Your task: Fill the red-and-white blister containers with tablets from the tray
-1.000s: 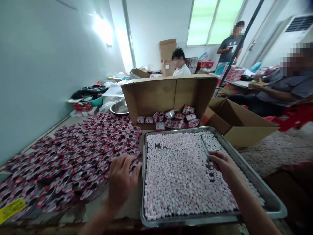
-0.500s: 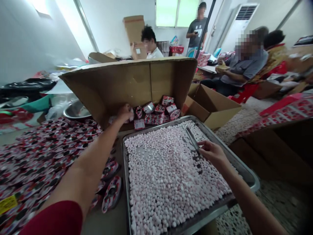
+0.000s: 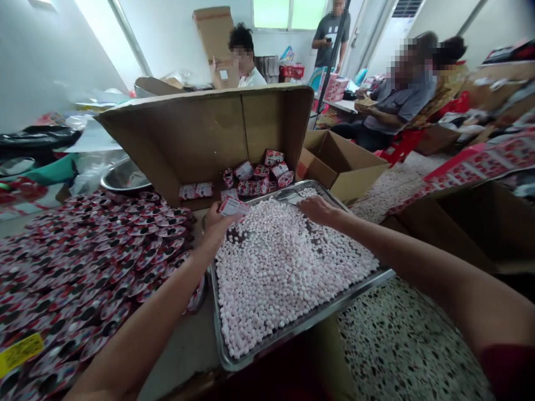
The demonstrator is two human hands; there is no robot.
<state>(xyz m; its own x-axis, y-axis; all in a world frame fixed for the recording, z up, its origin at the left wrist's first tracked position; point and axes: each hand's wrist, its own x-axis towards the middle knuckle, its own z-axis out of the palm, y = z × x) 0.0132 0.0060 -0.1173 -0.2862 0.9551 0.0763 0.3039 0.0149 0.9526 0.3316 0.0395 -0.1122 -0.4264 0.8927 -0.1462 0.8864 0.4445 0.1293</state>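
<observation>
My left hand (image 3: pixel 217 223) is closed on a small red-and-white printed box (image 3: pixel 233 206) at the upper left edge of the metal tray (image 3: pixel 292 318). Small pale pink round pieces (image 3: pixel 280 273) cover much of the tray. Over the tray's far right part, my right hand (image 3: pixel 316 209) has its fingers curled down among the pieces; what it holds, if anything, is hidden. Behind the tray, a large cardboard box (image 3: pixel 200 133) lies with its opening toward me, and several small printed boxes (image 3: pixel 253 186) rest inside.
Rows of red-and-white open packs (image 3: pixel 104 250) spread across the left. A metal bowl (image 3: pixel 125 177) stands behind them. An open carton (image 3: pixel 359 178) is behind the tray at right, another (image 3: pixel 472 223) farther right. Several people are in the background.
My left hand has come out of the large box toward the tray with a small printed box. My right hand has moved up and left; the metal strip it held no longer shows clearly.
</observation>
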